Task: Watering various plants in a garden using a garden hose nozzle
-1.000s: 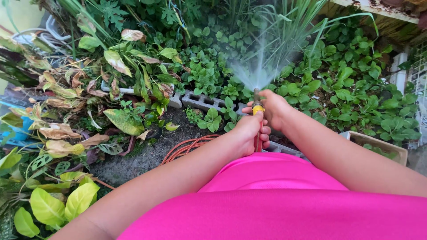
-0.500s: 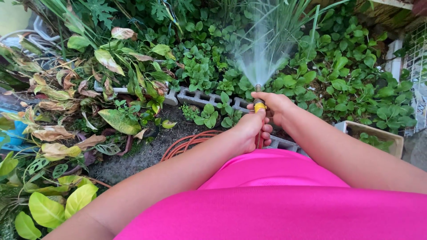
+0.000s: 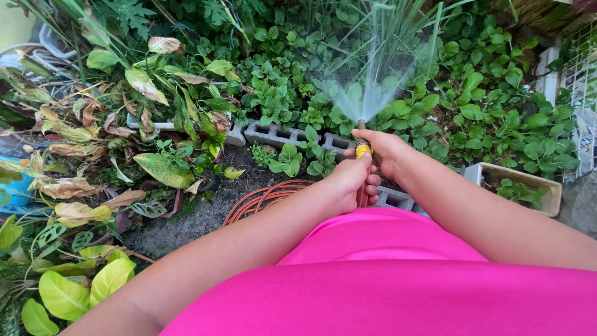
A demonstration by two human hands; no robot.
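Both hands are closed on a red garden hose with a yellow and grey spray nozzle (image 3: 362, 149), held out in front of the body over the edge of a planted bed. The left hand (image 3: 349, 186) is clenched around the red hose shaft just below the yellow collar, thumb lying along its top. The right hand (image 3: 380, 149) grips the nozzle end from the far side, fingers wrapped over it. A wide fan of water spray (image 3: 367, 87) leaves the nozzle tip and spreads upward in the view over a clump of tall thin green grass blades (image 3: 398, 31) and the low broad-leaved green plants (image 3: 485, 118) around it. Coils of the same red hose (image 3: 261, 200) lie on the bare dark soil (image 3: 186, 224) just beside the left forearm. A row of grey hollow concrete blocks (image 3: 273, 134) edges the bed, passing under the hands. To the left stand plants with yellowed and brown drooping leaves (image 3: 81, 186). A rectangular beige planter box (image 3: 547, 199) holding small green plants sits near the right forearm. A bright pink garment (image 3: 385, 280) fills the lower view.
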